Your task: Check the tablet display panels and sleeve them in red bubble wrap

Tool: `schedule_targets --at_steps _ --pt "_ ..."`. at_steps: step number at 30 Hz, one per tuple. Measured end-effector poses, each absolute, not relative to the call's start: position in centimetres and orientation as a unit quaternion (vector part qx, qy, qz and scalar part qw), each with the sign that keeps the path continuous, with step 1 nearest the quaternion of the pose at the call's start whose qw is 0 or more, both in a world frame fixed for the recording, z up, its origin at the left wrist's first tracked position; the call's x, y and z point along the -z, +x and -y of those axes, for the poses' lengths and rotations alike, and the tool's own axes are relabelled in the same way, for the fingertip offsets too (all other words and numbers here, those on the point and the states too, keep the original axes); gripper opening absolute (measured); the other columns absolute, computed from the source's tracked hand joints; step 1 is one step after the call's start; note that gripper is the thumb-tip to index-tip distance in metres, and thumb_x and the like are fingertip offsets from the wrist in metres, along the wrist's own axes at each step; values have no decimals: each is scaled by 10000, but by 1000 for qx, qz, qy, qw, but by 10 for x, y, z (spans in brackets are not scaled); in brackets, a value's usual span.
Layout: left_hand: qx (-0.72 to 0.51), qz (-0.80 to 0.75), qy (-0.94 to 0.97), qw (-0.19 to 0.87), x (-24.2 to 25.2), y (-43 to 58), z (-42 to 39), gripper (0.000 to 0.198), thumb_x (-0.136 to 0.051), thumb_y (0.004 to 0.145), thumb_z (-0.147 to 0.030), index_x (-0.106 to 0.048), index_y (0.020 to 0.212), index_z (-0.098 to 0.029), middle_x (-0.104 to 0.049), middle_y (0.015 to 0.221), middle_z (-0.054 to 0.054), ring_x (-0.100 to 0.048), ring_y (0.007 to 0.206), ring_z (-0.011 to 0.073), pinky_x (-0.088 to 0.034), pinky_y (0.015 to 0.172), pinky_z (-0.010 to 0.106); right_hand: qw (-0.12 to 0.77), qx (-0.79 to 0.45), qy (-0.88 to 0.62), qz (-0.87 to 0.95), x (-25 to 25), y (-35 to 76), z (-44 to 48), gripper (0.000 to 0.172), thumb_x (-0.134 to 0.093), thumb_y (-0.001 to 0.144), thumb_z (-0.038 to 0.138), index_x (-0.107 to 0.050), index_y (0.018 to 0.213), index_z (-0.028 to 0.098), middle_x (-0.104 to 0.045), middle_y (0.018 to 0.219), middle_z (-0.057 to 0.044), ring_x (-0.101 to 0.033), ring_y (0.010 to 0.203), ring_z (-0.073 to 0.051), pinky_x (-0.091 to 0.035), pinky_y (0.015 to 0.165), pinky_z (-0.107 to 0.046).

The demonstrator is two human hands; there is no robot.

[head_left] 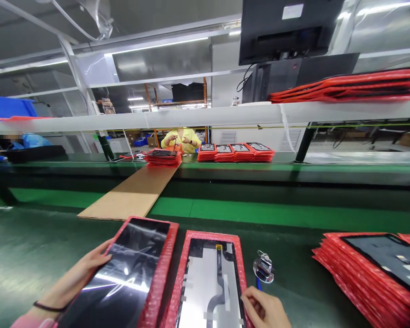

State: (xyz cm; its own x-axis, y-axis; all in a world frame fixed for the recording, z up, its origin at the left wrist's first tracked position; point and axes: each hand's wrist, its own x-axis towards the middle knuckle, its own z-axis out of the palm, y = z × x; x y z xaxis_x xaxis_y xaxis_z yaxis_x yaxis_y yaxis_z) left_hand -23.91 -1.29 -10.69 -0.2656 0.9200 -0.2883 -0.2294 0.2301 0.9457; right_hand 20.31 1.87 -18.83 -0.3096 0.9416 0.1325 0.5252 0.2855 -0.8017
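Note:
My left hand [93, 260] grips the left edge of a glossy black display panel [130, 259], thumb over its edge. That panel lies tilted over a red bubble-wrap sleeve [159, 273]. To its right, a second display panel [205, 287] shows its silver back, with a dark ribbon cable and a yellow tab, on another red bubble-wrap sleeve [238, 255]. At this panel's right edge my right hand [266, 309] has its fingers curled and pinched together; whatever is between them is hidden. Just beyond that hand lies a small shiny metal object [263, 269] with a blue part.
A stack of red sleeves [355, 278] with a panel on top stands at the right. A brown board [130, 193] bridges towards further stacks [235, 154] across the green bench. A person in yellow [181, 139] works opposite. A shelf rail [191, 117] crosses ahead, below a monitor [290, 32].

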Motion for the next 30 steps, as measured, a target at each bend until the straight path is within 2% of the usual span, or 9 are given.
schedule_targets --at_steps 3,8,11,13,15,18,20,23,30 --pt "-522 -607 291 525 110 -269 23 384 -798 555 -437 -689 912 -345 -740 851 -122 -678 840 246 -460 842 395 298 -370 -541 694 187 198 -23 204 -579 765 289 -595 588 190 -540 479 9 -488 470 -137 -360 488 -240" --pt "-510 -654 328 452 116 -294 10 425 -842 431 -479 -708 813 -348 -737 781 -138 -623 979 291 -369 969 436 264 -486 -560 616 184 199 -29 189 -588 709 322 -565 591 176 -481 405 42 -343 330 -73 -264 370 -206" --pt "-523 -688 359 353 113 -288 -5 399 -858 361 -364 -675 711 -308 -726 795 -102 -371 1277 352 -150 1106 452 246 -570 -540 568 175 202 -30 267 -603 685 415 -572 625 157 -501 400 42 -326 286 -48 -238 319 -177" --pt "-529 -694 377 311 112 -267 -11 386 -842 371 -348 -644 697 -289 -712 876 -51 -259 1338 352 -79 1125 437 251 -608 -526 539 168 204 -30 302 -632 658 440 -588 647 141 -509 404 44 -351 292 -39 -244 318 -158" --pt "-518 -676 405 334 116 -231 -14 416 -817 442 -387 -662 802 -249 -695 955 31 -457 1182 348 -229 1083 430 264 -640 -513 508 164 205 -28 313 -648 657 435 -612 697 127 -521 416 46 -359 302 -31 -242 321 -143" --pt "-467 -612 440 462 128 -164 -14 418 -778 509 -430 -672 827 -181 -684 787 79 -621 791 278 -486 778 398 287 -688 -487 454 160 208 -23 346 -649 669 426 -644 825 118 -513 434 59 -336 322 -26 -240 326 -136" --pt "-438 -580 431 535 136 -125 -13 405 -786 498 -375 -672 821 -159 -680 785 85 -630 713 248 -503 684 372 308 -714 -470 418 158 211 -20 384 -654 659 414 -650 899 115 -508 460 62 -342 351 -33 -244 329 -137" --pt "-414 -559 391 603 144 -93 -11 401 -780 497 -275 -662 855 -138 -681 844 94 -650 779 229 -496 760 353 335 -738 -454 370 157 214 -16 365 -672 651 367 -662 915 116 -533 527 47 -384 405 -35 -237 345 -132" --pt "-414 -549 333 645 129 -84 -13 292 -730 616 -256 -611 853 -136 -673 765 74 -633 706 192 -458 733 326 354 -768 -435 311 160 217 -17 289 -665 656 266 -694 899 113 -523 515 45 -416 419 -34 -220 360 -128"
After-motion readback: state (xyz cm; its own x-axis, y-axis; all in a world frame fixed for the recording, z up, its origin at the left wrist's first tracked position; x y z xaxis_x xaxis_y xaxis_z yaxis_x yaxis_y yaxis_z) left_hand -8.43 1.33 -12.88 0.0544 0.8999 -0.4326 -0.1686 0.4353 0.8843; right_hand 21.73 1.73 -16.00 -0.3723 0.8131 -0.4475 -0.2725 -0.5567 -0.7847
